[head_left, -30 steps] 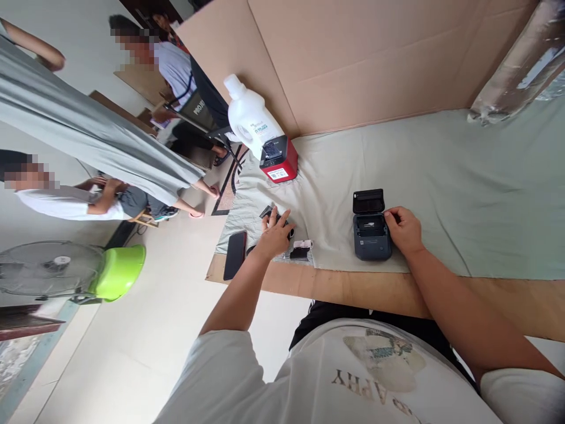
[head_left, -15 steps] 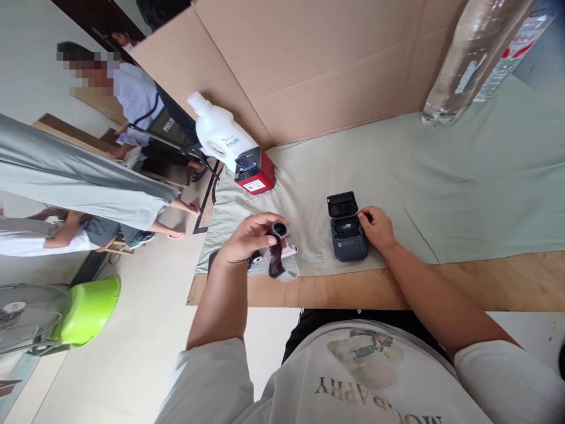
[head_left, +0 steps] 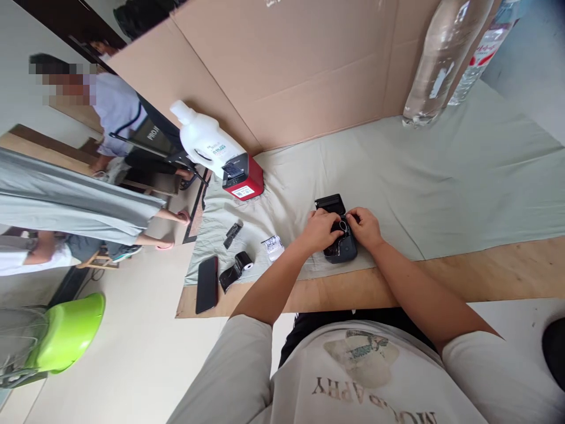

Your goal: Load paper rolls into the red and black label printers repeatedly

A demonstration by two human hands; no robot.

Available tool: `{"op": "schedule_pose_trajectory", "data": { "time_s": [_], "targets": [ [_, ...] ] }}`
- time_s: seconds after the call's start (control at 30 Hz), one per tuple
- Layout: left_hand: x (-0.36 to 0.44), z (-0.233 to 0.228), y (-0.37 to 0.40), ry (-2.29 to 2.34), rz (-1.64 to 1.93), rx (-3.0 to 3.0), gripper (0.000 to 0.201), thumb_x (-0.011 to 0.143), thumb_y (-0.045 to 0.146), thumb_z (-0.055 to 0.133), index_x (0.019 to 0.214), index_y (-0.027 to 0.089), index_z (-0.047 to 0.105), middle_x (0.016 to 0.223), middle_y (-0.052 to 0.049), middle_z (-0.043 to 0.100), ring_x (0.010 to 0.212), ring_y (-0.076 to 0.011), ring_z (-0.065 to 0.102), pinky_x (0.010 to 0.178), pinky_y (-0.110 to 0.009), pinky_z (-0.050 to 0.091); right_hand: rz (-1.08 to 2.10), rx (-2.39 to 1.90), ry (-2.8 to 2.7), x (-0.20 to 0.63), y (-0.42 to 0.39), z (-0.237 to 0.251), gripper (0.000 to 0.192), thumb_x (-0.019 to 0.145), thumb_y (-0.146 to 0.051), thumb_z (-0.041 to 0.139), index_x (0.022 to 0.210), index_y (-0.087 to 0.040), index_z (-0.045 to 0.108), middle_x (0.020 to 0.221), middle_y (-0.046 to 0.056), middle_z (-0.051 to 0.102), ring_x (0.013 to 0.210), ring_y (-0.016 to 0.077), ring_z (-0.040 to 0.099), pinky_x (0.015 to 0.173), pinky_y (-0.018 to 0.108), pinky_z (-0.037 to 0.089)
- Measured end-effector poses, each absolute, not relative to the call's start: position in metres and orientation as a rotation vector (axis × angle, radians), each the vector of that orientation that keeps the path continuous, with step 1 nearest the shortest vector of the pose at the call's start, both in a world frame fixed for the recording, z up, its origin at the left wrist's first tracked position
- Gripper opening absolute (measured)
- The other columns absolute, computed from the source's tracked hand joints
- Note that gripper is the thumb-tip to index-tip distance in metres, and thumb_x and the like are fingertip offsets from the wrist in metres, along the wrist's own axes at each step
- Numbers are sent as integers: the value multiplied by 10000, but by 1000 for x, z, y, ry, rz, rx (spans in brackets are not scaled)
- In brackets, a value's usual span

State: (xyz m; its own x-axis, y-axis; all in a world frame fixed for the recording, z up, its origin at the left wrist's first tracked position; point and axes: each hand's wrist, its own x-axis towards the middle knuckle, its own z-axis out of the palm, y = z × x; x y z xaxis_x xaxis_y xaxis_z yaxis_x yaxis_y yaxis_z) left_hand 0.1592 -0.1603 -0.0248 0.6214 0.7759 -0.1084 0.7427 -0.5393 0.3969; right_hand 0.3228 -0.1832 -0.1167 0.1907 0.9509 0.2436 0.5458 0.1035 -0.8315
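Note:
A small dark label printer (head_left: 341,250) with its lid (head_left: 329,204) flipped open lies on the pale green cloth (head_left: 441,182). My left hand (head_left: 321,229) holds a dark roll (head_left: 342,225) over the printer's open bay. On the printer's right side rests my right hand (head_left: 365,227), its fingers touching the roll and the printer's edge. Both hands meet over the printer.
To the left on the cloth lie a black roll (head_left: 241,262), a white roll (head_left: 274,245), a small dark piece (head_left: 232,234) and a black phone (head_left: 206,284). A red printer (head_left: 244,180) and white jug (head_left: 203,141) stand behind. Clear bottles (head_left: 435,59) stand far right. Other people sit at left.
My left hand lifted a dark roll from the left pile and carried it right to the open printer. The right hand stayed at the printer. The view shifted.

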Motion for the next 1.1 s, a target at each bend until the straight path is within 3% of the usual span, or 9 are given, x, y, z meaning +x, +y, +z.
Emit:
{"op": "schedule_pose_trajectory", "data": {
  "time_s": [0.53, 0.67, 0.77, 0.9, 1.0, 1.1],
  "targets": [
    [161, -36, -160, 1199, 56, 2512, 294, 915, 316, 552, 1153, 216, 693, 1052, -110, 682, 1108, -330, 497, 969, -508, 349, 553, -1552, -1453, 322, -183, -118, 217, 859, -392, 482, 824, -248, 640, 874, 80, 719, 873, 259, 619, 825, 413, 484],
    [163, -43, -160, 1223, 106, 2491, 287, 893, 348, 603, 1123, 206, 699, 1030, -113, 686, 1109, -335, 513, 974, -511, 361, 553, -1549, -1451, 322, -183, -119, 225, 859, -400, 480, 820, -247, 639, 868, 82, 717, 870, 262, 619, 824, 417, 485],
    [159, -46, -164, 1242, 269, 2440, 299, 875, 360, 641, 1134, 215, 677, 1101, -97, 681, 1128, -308, 533, 1003, -490, 373, 549, -1553, -1451, 323, -184, -118, 232, 861, -401, 471, 821, -245, 637, 868, 82, 714, 876, 260, 619, 831, 419, 486],
    [143, -62, -173, 1470, 813, 2152, 255, 918, 308, 554, 1137, 199, 627, 1210, -115, 619, 1195, -259, 531, 1045, -449, 405, 558, -1552, -1441, 322, -185, -115, 235, 863, -388, 461, 849, -234, 637, 885, 91, 714, 879, 257, 627, 833, 423, 493],
    [135, -83, -180, 1648, 976, 1718, 404, 915, 367, 554, 1272, 180, 531, 1299, -155, 569, 1239, -277, 526, 1022, -468, 452, 545, -1562, -1430, 319, -188, -115, 246, 869, -373, 446, 888, -224, 641, 931, 107, 718, 894, 262, 633, 843, 436, 498],
    [143, -101, -187, 1480, 984, 1441, 523, 971, 480, 452, 1410, 199, 410, 1421, -150, 522, 1319, -254, 513, 1077, -440, 445, 518, -1576, -1443, 315, -191, -115, 295, 899, -379, 402, 927, -218, 648, 977, 123, 721, 932, 279, 637, 875, 460, 492]
  ]
}}
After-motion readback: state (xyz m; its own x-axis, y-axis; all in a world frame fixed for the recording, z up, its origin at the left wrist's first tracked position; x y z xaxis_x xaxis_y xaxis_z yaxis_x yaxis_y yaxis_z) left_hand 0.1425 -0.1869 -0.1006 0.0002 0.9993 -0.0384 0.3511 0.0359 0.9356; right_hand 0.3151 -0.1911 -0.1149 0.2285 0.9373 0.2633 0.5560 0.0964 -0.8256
